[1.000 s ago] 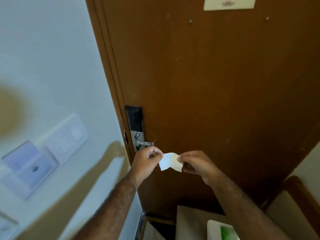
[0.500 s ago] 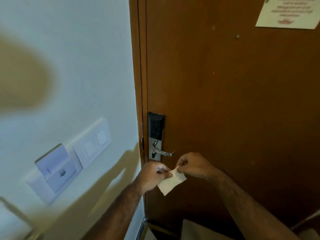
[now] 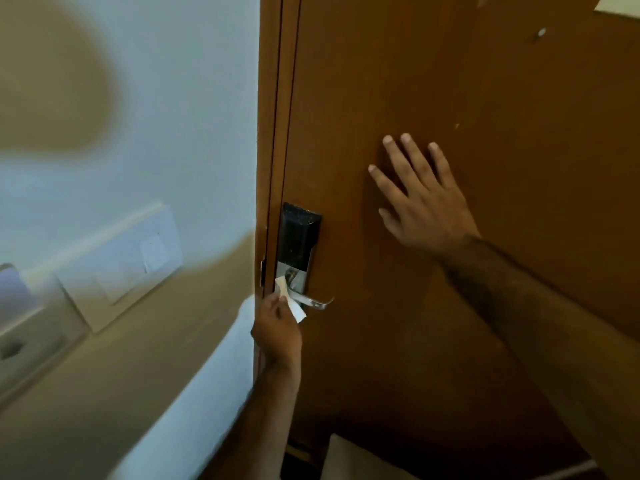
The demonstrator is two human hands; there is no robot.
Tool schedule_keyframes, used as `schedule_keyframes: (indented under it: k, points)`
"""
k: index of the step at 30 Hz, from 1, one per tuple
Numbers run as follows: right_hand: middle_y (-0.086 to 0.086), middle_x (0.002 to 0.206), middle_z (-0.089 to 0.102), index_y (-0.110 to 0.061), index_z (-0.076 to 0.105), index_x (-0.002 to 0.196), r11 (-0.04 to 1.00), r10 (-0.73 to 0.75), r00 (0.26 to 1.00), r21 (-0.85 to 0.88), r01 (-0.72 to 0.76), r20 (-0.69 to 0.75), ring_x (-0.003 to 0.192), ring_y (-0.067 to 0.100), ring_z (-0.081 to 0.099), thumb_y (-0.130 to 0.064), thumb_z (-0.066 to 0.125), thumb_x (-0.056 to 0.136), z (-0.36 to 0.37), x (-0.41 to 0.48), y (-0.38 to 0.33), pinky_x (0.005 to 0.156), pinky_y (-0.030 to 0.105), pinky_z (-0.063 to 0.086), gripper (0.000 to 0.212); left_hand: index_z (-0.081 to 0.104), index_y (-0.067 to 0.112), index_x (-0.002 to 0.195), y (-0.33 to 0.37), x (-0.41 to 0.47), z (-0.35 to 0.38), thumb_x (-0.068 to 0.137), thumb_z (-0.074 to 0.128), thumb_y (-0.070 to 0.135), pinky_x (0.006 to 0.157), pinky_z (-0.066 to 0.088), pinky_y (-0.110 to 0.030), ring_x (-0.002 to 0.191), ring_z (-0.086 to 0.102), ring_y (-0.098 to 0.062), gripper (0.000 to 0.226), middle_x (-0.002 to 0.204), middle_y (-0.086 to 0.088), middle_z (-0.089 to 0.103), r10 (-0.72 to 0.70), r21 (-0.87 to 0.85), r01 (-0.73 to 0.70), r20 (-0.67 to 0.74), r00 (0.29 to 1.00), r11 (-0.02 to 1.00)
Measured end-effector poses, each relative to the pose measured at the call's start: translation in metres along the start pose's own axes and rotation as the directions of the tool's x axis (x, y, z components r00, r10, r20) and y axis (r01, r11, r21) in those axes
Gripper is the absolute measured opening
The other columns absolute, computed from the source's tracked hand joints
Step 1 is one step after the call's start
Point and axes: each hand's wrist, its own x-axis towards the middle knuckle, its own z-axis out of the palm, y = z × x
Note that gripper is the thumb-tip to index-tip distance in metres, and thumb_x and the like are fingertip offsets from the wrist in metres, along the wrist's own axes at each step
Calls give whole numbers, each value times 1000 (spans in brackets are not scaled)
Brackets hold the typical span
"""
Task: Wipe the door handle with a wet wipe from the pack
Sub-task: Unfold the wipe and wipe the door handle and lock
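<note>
Left hand: left hand [image 3: 278,336] raised at the door edge, fingers pinched on a small white wet wipe [image 3: 290,299]; forearm comes up from the bottom of the frame.
Wet wipe: folded strip, upper end against the base of the silver metal lever door handle [image 3: 311,301], lower end hanging free beside the fingers.
Door handle: lever points right, mounted on a silver plate under a black rectangular electronic lock panel [image 3: 298,235]; wipe touches it at the pivot end only.
Right hand: right hand [image 3: 422,199] spread wide, fingers extended, flat against the brown wooden door [image 3: 450,81], up and right of the lock, holding nothing.
Wall: white wall plate with switches [image 3: 128,261] on the pale wall left of the door frame, blurred.
Far: corner of a pale paper notice [image 3: 620,5] at the door's top right.
</note>
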Motion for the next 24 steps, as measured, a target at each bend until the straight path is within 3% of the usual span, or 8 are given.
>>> schedule_keyframes:
  k: [2, 3, 6, 8, 13, 17, 21, 24]
  points:
    - [19, 180, 7, -19, 24, 172, 994, -65, 997, -89, 61, -36, 166, 39, 7, -54, 45, 106, 15, 0, 11, 132, 60, 10, 78, 70, 1, 131, 0, -17, 15, 105, 60, 9, 78, 45, -2, 117, 72, -32, 30, 125, -17, 76, 79, 12, -79, 8, 997, 997]
    - [19, 180, 5, -18, 18, 173, 988, -99, 994, -129, 91, -55, 166, 39, 6, -56, 39, 107, 23, -1, 16, 132, 59, 8, 79, 67, 1, 136, -2, -24, 24, 104, 61, 7, 83, 49, -6, 120, 71, -32, 33, 128, -18, 75, 118, 10, -118, 10, 993, 993]
    - [20, 180, 3, -17, 8, 174, 964, -194, 974, -207, 167, -121, 166, 40, 6, -59, 26, 110, 37, 0, 27, 132, 57, 5, 79, 47, 5, 154, -15, -45, 48, 103, 61, 9, 105, 58, -44, 140, 57, -36, 53, 154, -21, 55, 207, 68, -211, 57, 977, 975]
    - [21, 179, 5, -15, 7, 174, 956, -219, 962, -234, 178, -163, 166, 41, 8, -60, 22, 111, 44, 1, 32, 132, 57, 4, 79, 29, 8, 164, -22, -58, 62, 105, 59, 19, 107, 56, -46, 148, 47, -35, 67, 168, -18, 36, 207, 62, -214, 102, 973, 975]
    - [23, 179, 6, -14, 7, 174, 958, -234, 948, -219, 187, -214, 166, 41, 9, -60, 22, 111, 48, 3, 31, 132, 58, 4, 79, 1, 20, 168, -37, -85, 84, 107, 50, 43, 111, 44, -29, 156, 33, -32, 82, 178, -8, 5, 256, 60, -271, 180, 950, 961]
    - [23, 179, 6, -13, 7, 174, 959, -246, 941, -199, 201, -234, 166, 42, 9, -60, 24, 111, 48, 1, 32, 132, 59, 5, 80, -14, 29, 164, -36, -52, 83, 104, 40, 57, 93, 64, -50, 153, 37, -37, 86, 176, 1, -15, 270, 82, -278, 103, 957, 957]
    - [23, 179, 5, -13, 6, 174, 958, -255, 936, -193, 212, -241, 166, 42, 8, -61, 24, 110, 51, 3, 32, 132, 60, 7, 81, -18, 28, 160, -22, -23, 87, 103, 38, 54, 92, 63, -54, 156, 31, -38, 84, 177, -3, -15, 262, -2, -262, 11, 965, 965]
    - [24, 179, 3, -12, 5, 174, 957, -261, 934, -191, 217, -244, 166, 42, 7, -61, 22, 110, 53, 2, 33, 132, 60, 7, 82, -10, 19, 163, -20, -51, 100, 106, 44, 51, 108, 53, -47, 153, 37, -39, 85, 177, -12, -5, 229, 92, -228, -5, 973, 969]
